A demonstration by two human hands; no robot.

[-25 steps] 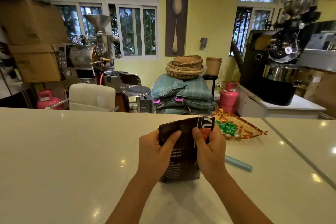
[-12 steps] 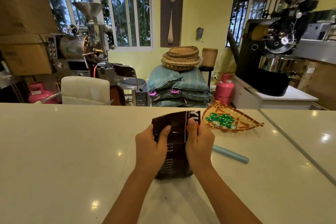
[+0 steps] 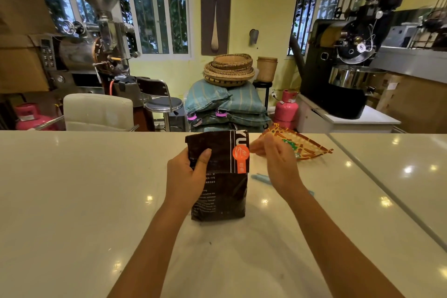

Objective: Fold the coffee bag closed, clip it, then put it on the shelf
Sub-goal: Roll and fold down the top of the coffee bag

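A dark brown coffee bag [image 3: 222, 191] with an orange label stands upright on the white counter [image 3: 72, 201], its top folded down toward me. My left hand [image 3: 188, 174] grips the folded top at the bag's left side, thumb pressed on the flap. My right hand [image 3: 275, 162] hovers just right of the bag, off it, fingers loosely apart and holding nothing. A light blue clip [image 3: 262, 178] lies on the counter behind my right hand, partly hidden by the wrist.
A woven triangular tray [image 3: 307, 145] with green items sits behind my right hand. A seam [image 3: 387, 201] divides the counter from a second slab at right. Beyond the counter stand roasters, a white chair, sacks, baskets and pink gas cylinders.
My right hand has let go of the bag's top and moved right, uncovering the orange label. My left hand keeps holding the fold.
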